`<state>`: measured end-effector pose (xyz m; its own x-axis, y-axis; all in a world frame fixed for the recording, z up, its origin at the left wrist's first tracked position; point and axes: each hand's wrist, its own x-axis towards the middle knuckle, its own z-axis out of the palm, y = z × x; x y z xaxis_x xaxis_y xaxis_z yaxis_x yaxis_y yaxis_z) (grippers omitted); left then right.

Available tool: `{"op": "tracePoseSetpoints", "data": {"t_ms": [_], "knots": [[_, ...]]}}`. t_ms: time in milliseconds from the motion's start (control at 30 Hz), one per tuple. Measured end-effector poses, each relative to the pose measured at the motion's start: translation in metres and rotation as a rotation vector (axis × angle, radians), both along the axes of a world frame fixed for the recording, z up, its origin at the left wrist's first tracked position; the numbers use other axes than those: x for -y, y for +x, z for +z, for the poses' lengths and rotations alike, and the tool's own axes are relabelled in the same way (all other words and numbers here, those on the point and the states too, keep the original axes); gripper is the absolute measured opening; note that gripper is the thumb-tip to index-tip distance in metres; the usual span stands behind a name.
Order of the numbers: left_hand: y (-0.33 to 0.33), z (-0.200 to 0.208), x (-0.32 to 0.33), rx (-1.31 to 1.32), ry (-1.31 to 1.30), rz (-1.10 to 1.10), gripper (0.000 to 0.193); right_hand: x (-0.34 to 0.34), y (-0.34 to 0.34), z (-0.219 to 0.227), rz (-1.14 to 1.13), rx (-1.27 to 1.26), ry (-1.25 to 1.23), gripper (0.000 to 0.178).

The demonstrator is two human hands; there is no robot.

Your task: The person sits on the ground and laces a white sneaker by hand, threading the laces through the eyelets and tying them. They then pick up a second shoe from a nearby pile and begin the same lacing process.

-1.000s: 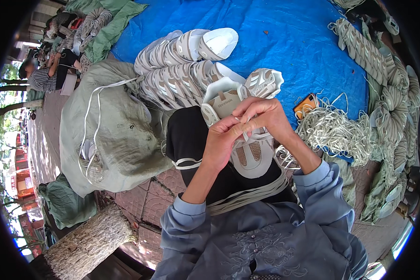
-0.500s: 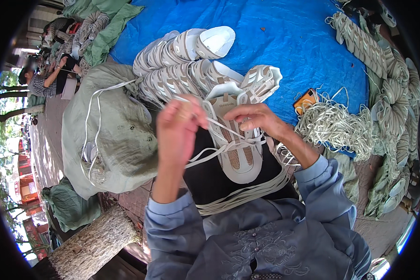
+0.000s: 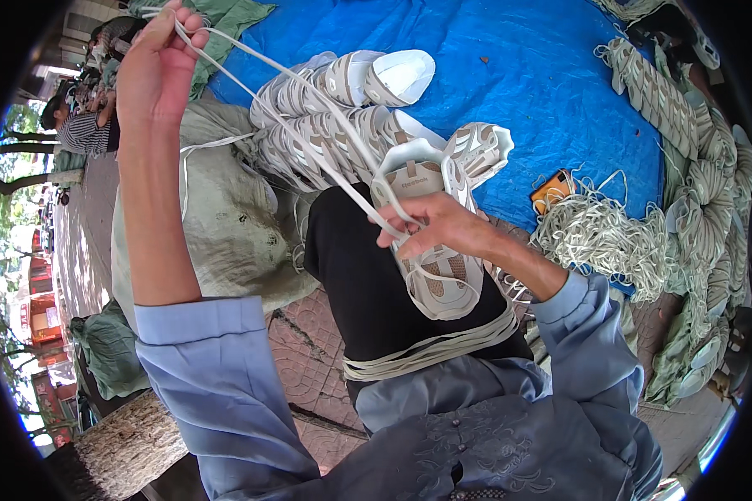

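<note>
A white and beige sneaker upper [image 3: 443, 294] lies on my black-clad thigh, toe toward me. Two strands of white shoelace [image 3: 297, 138] run taut from it toward the upper left. Far out at that end my left hand [image 3: 160, 75] is raised, its fingers closed round the lace. Low over the front of the shoe, my right hand [image 3: 447, 225] pinches the strands between thumb and fingers. Part of the lacing is hidden under that hand.
Rows of nested shoe uppers [image 3: 309, 142] lie beyond on a blue tarp [image 3: 543, 75]. Right of me are a heap of loose laces [image 3: 606, 234] and an orange box [image 3: 551, 190]. A pale sack [image 3: 234, 225] stands left; a lace bundle [image 3: 434, 351] lies across my lap.
My left hand has moved from beside the shoe far up and left, drawing the lace out taut. My right hand has shifted slightly lower and closed on the strands.
</note>
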<state>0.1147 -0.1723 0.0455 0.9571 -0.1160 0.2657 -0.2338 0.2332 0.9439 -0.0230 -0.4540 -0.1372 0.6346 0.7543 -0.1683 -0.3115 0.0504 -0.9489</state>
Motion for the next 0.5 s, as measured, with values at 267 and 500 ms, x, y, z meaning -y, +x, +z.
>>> {"op": "tracePoseSetpoints", "data": {"t_ms": [267,500], "knots": [[-0.12,-0.059,0.085,0.582,1.316,0.662,0.019,0.006,0.02,-0.033,-0.298,-0.521,0.35,0.016],[-0.218,-0.18,0.164,0.677,1.382,-0.3,0.03,-0.008,0.022,-0.031,-0.229,-0.456,0.277,0.017]]}}
